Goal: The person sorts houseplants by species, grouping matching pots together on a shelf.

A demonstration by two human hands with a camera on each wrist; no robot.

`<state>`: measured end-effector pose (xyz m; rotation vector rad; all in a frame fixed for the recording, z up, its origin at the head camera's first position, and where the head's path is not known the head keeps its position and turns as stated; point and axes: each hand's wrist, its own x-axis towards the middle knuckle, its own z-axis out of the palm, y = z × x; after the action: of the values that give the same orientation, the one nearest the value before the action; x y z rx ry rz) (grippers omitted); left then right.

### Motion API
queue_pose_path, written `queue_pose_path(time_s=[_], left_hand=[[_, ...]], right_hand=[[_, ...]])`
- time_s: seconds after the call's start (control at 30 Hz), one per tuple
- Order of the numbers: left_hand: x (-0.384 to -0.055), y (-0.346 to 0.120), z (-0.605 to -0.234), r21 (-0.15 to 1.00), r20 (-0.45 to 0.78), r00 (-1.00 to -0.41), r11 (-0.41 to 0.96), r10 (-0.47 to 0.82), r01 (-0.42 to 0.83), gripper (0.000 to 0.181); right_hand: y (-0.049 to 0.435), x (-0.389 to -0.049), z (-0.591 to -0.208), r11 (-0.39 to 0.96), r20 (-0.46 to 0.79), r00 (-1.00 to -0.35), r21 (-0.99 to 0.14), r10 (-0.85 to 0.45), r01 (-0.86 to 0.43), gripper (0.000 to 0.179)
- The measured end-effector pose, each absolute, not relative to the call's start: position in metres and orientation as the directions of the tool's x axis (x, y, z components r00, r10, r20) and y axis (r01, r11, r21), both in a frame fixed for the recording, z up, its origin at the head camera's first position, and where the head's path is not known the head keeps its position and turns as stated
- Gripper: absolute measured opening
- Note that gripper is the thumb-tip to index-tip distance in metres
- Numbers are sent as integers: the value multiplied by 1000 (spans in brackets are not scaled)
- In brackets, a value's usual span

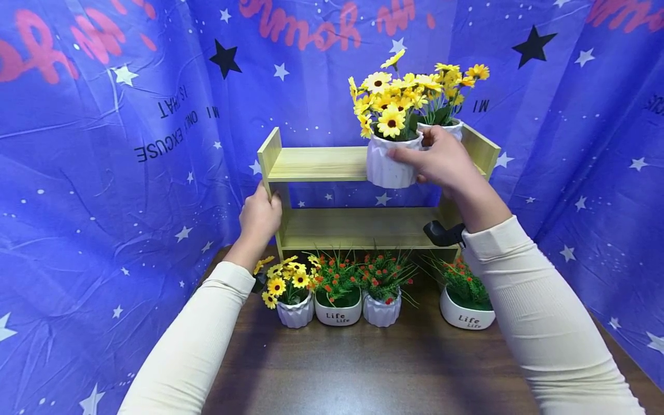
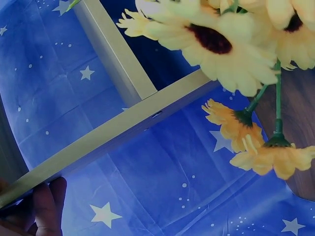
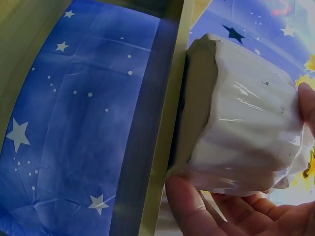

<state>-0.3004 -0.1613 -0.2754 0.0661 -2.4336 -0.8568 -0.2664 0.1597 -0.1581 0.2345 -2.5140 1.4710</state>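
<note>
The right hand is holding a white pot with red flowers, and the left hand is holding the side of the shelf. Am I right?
Almost! The flowers in the white pot that the right hand holds are yellow, not red; the head view shows it. The left hand does hold the side of the shelf.

Curtained booth: star-print cloth walls [image 1: 104,230], brown table [image 1: 342,369].
</note>
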Motion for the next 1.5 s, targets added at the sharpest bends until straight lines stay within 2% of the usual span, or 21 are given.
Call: queue_pose_path(time_s=[0.2,0.4,0.63,0.87,1.17,1.5], left_hand=[[-300,-163,-276,595,472,-853,795,-223,121,34],[-302,-163,-276,591,478,-851,796,-218,128,34],[-301,-161,-274,589,482,-851,796,-208,138,33],[-301,-160,-273,589,479,-852,797,-210,134,32],[-300,-160,-275,588,480,-852,797,-209,135,33],[-301,-160,-275,589,473,-854,798,-214,126,34]], right_hand=[[152,-275,-156,464,254,-965,-849,-65,-254,78],[143,-284,-155,518,281,-959,-814,-48,-264,72],[138,-294,-154,600,300,-954,-759,-20,-251,75],[134,-302,-154,566,301,-953,-783,-22,-260,77],[128,-308,-155,566,277,-961,-790,-15,-237,87],[124,-316,-158,577,320,-947,-777,16,-253,84]])
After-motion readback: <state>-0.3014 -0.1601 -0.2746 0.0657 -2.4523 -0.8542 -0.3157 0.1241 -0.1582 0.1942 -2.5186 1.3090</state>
